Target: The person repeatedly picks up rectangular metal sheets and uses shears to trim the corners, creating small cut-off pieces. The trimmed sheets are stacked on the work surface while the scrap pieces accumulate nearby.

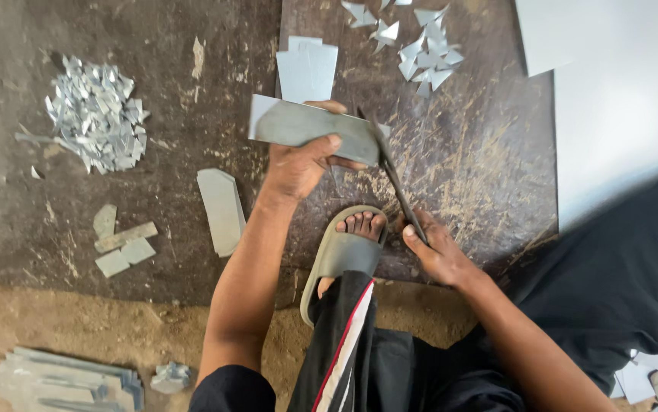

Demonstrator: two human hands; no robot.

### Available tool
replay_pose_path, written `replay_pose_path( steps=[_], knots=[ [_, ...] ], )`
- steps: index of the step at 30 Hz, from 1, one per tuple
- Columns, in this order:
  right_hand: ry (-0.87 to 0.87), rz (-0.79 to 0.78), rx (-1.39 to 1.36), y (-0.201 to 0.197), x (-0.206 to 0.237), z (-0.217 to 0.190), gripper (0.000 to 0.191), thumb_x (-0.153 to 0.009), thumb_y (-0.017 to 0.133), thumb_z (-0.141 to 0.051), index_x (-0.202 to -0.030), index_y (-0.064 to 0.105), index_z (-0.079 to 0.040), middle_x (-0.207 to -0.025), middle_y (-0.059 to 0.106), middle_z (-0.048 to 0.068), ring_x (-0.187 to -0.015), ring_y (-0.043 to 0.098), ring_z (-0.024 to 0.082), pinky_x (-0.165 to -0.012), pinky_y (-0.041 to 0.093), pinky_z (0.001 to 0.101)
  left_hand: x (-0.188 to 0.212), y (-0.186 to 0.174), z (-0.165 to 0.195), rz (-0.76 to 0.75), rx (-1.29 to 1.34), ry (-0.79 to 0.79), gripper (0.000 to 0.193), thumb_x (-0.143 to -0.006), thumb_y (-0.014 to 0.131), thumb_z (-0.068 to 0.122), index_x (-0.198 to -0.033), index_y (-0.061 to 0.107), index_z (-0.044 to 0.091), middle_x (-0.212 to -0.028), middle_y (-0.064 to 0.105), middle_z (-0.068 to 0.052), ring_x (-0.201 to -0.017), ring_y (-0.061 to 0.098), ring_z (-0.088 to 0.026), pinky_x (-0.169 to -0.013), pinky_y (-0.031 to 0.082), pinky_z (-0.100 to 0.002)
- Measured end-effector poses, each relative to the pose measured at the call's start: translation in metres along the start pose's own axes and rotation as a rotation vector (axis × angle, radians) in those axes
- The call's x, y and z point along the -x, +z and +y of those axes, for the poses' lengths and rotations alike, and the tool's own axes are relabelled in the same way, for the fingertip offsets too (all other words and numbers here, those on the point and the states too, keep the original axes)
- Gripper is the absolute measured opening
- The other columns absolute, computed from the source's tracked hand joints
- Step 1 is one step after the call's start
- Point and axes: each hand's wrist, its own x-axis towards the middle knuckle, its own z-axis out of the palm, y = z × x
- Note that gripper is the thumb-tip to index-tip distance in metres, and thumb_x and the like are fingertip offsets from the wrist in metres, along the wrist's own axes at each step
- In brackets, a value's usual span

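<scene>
The left hand [298, 164] held a flat grey metal piece [317, 126] tight, just above the dark board [482, 152]. The right hand [437, 252] gripped the handle of long shears [390, 172], whose blades met the piece's edge. A foot in a grey sandal [340, 255] rested between both hands.

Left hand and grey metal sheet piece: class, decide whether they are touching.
Touching. The head view shows the left hand gripping the grey metal sheet piece, with the thumb lying across its lower edge and fingertips curled over its top edge.
</scene>
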Motion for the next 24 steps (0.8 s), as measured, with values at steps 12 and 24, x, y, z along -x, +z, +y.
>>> replay_pose_path(
  steps=[12,24],
  knots=[
    [0.08,-0.011,0.014,0.004,0.002,-0.002,0.044,-0.101,0.048,-0.04,-0.12,0.058,-0.002,-0.098,0.064,0.019,-0.094,0.062,0.032,-0.088,0.048,0.0432,0.001,0.003,-0.012,-0.048,0.048,-0.065,0.039,-0.097,0.062,-0.01,-0.135,0.055,-0.004,-0.119,0.068,-0.024,-0.1,0.074,-0.041,-0.077,0.067,-0.057],
    [0.288,0.084,0.088,-0.031,-0.03,-0.035,0.046,-0.099,0.054,-0.048,-0.112,0.062,-0.004,-0.079,0.06,0.01,-0.077,0.056,0.022,-0.071,0.046,0.0408,-0.07,0.038,0.008,-0.029,0.099,-0.197,0.043,-0.086,0.068,-0.012,-0.128,0.059,-0.006,-0.125,0.067,-0.025,-0.109,0.074,-0.045,-0.077,0.062,-0.057]
  ],
)
